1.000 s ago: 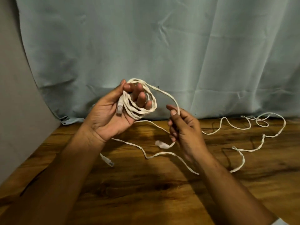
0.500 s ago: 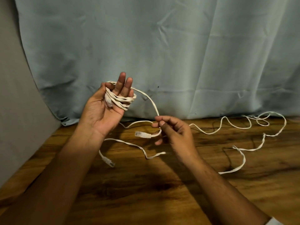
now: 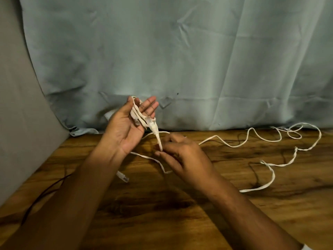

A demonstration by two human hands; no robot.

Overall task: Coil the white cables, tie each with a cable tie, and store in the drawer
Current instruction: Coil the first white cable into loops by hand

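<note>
My left hand (image 3: 128, 126) is raised palm up with several loops of a flat white cable (image 3: 137, 112) wound around its fingers, which are stretched out. My right hand (image 3: 182, 154) is just below and right of it, pinching the cable's end right behind its clear plug (image 3: 153, 126), which points up at the left palm. A second white cable (image 3: 270, 166) trails loose over the wooden table (image 3: 180, 213) to the right, curling at the far right. Another plug (image 3: 123, 176) lies on the table under my left wrist.
A pale blue cloth (image 3: 180, 60) hangs behind the table as a backdrop. A grey surface (image 3: 19, 114) rises at the left. A thin dark wire (image 3: 45, 193) runs across the table's left front. No drawer or cable ties are in view.
The coil on my left hand has tightened from a wide loop into narrow wraps. My right hand has moved left and brought the plug end up to the left palm.
</note>
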